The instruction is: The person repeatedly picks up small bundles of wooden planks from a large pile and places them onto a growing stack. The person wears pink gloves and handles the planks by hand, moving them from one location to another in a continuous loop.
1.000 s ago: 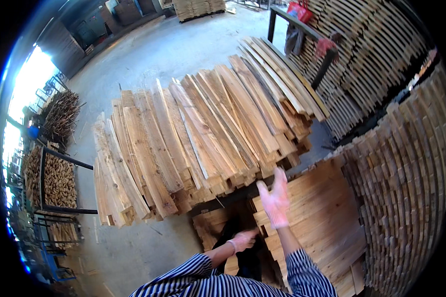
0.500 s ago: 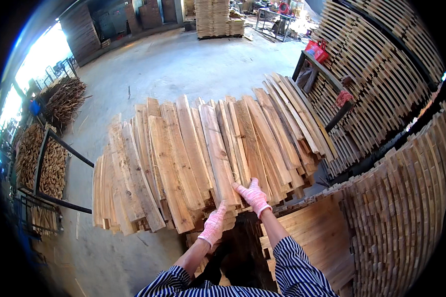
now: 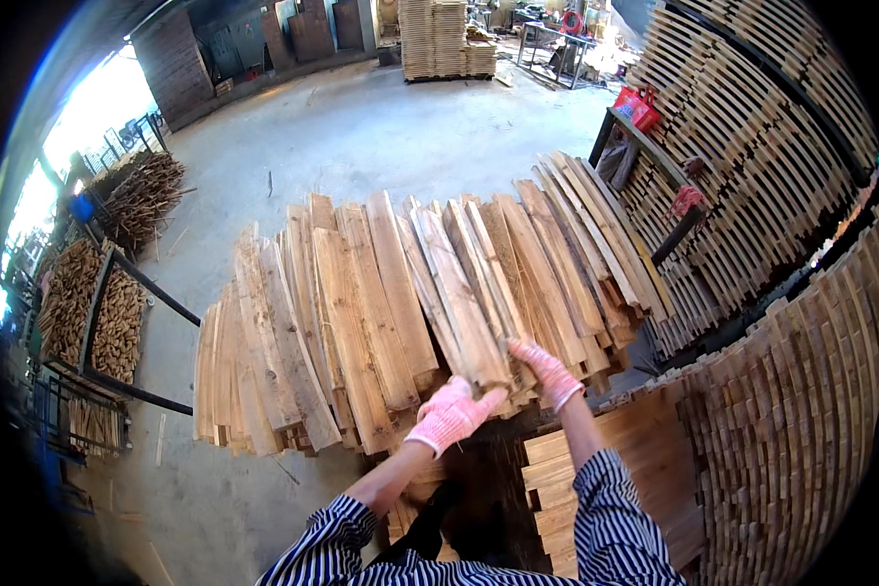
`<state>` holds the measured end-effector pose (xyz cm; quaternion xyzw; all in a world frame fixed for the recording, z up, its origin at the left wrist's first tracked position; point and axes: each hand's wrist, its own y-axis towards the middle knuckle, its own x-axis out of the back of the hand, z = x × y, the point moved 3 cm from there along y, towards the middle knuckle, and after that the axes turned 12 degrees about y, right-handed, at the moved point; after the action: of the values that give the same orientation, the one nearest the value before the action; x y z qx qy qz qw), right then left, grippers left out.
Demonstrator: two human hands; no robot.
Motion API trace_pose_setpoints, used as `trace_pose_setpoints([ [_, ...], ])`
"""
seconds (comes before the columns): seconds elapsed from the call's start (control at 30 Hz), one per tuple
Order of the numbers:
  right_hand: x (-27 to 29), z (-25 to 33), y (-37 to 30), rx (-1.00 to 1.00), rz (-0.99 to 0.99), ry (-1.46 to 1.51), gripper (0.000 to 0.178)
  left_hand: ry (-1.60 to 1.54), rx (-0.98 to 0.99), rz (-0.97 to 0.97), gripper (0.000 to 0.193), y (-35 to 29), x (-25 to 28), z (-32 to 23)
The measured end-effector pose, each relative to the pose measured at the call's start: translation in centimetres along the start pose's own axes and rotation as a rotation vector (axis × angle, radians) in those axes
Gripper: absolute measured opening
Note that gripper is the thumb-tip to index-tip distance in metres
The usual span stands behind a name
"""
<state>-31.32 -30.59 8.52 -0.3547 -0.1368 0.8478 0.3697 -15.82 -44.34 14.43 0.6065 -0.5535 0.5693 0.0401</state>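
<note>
A wide pile of rough wooden boards point(image 3: 366, 322) lies in front of me, the boards side by side with their near ends toward me. My left hand point(image 3: 454, 415), in a pink-and-white knitted glove, is closed at the near end of one wooden board point(image 3: 459, 317), its fingers partly under the end. On that board's right edge sits my right hand point(image 3: 549, 374), gloved alike, with its thumb toward the board and its other fingers partly hidden. The board rests among its neighbours, and a dark gap shows along the left side of its near end.
Low on the right is a flat stack of wider planks point(image 3: 606, 479), beside a tall wall of stacked slats point(image 3: 791, 420). A metal frame post point(image 3: 645, 146) stands at the pile's right, a black bent rail point(image 3: 137, 391) at its left. Bundled sticks point(image 3: 142, 200) lie farther left.
My left hand has moved right, round the board's near end. The board's near end has shifted right, opening a gap on its left. My right hand has slid slightly right along with it.
</note>
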Motion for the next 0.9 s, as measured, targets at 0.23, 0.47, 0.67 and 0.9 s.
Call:
trace_pose_setpoints([
  [0.23,1.5,1.1,0.4,-0.033,-0.046,-0.087,0.09,-1.261,-0.042,0.194,0.083,5.7,-3.0,0.3],
  [0.47,-2.6,-1.0,-4.9,0.125,0.06,-0.328,0.12,-1.432,-0.035,0.109,0.092,3.0,-3.4,2.2],
  [0.67,2.9,-9.2,-11.7,-0.121,-0.15,0.097,0.078,-1.345,-0.127,0.694,0.069,-12.6,-10.2,2.9],
  [0.9,5.3,-16.7,-11.5,-0.377,-0.199,0.387,0.056,-0.912,-0.009,-0.281,0.093,-1.0,-7.3,2.2],
])
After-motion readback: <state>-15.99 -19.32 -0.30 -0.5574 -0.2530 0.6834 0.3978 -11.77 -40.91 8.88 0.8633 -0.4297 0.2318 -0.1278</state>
